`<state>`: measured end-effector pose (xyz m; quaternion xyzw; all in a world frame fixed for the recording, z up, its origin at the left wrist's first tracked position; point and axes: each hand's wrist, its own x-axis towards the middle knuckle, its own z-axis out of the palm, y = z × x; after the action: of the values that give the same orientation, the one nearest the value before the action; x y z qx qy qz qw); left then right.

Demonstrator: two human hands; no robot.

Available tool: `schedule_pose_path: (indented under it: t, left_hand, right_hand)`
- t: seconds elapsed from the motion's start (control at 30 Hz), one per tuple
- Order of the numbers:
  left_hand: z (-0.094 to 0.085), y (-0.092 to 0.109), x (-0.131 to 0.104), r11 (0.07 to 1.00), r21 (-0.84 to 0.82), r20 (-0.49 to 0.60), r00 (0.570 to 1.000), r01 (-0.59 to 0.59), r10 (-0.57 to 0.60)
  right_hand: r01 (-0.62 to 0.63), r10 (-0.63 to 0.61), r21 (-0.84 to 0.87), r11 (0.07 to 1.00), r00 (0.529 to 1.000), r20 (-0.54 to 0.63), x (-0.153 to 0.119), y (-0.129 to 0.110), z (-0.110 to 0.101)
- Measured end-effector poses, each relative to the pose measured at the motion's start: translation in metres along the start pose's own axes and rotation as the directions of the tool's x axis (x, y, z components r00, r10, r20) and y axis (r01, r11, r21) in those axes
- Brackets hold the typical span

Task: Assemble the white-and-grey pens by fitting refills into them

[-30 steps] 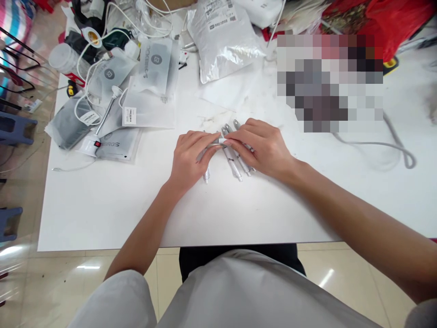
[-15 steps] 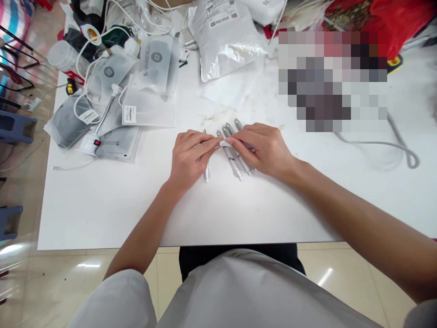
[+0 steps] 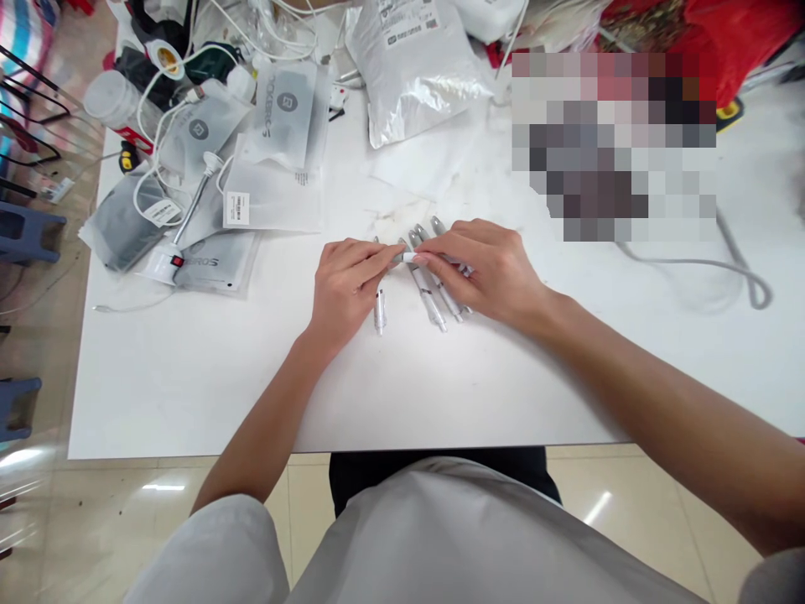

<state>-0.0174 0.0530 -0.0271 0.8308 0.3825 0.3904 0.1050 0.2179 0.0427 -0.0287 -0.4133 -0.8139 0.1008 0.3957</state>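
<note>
Between my two hands, a pen (image 3: 407,257) with a white barrel and a grey tip is held roughly level above the table. The fingertips of my left hand (image 3: 349,281) are closed on its grey end. My right hand (image 3: 487,264) pinches the white part, and its palm hides the rest. Several similar silver-and-white pens (image 3: 428,294) lie side by side on the table beneath and beside my right hand. Under my left fingers lies another single pen (image 3: 380,313), its middle covered by the hand.
Frosted pouches (image 3: 273,197), a white lamp with a flexible neck (image 3: 196,205) and a clear jar (image 3: 113,99) crowd the white table's left side. A silver mailing bag (image 3: 421,75) lies at the back. A grey cable (image 3: 729,260) curls at the right, near a blurred-out patch.
My fingertips have drawn slightly apart along the pen, so more of its grey end and white barrel shows. The pens on the table have stayed put.
</note>
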Motion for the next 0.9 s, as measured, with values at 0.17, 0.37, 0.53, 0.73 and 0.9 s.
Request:
schedule_pose_path:
  t: [0.17, 0.37, 0.53, 0.73, 0.9]
  left_hand:
    - [-0.0008, 0.0014, 0.0001, 0.999, 0.029, 0.025, 0.999, 0.019, -0.02]
    - [0.0015, 0.0034, -0.0008, 0.999, 0.032, 0.003, 1.0, 0.019, -0.019]
    - [0.0016, 0.0052, -0.0008, 1.0, 0.02, -0.005, 1.0, 0.011, -0.011]
    - [0.0002, 0.005, 0.0002, 0.998, 0.008, 0.013, 0.998, 0.062, -0.062]
    - [-0.0004, 0.0036, 0.0011, 0.996, 0.022, 0.023, 0.996, 0.091, -0.092]
  right_hand:
    - [-0.042, 0.041, 0.017, 0.999, 0.999, 0.015, -0.0013, -0.003, -0.0005]
    - [-0.028, 0.027, 0.018, 0.999, 0.999, 0.018, -0.0023, -0.0037, 0.0007]
    - [-0.034, 0.034, 0.06, 0.998, 0.999, -0.004, -0.0019, -0.0045, 0.0014]
    - [-0.049, 0.053, 0.066, 0.997, 0.996, -0.069, -0.0002, -0.0054, -0.0003]
    - [-0.195, 0.221, 0.194, 0.961, 0.967, -0.124, 0.0004, -0.0097, -0.0007]
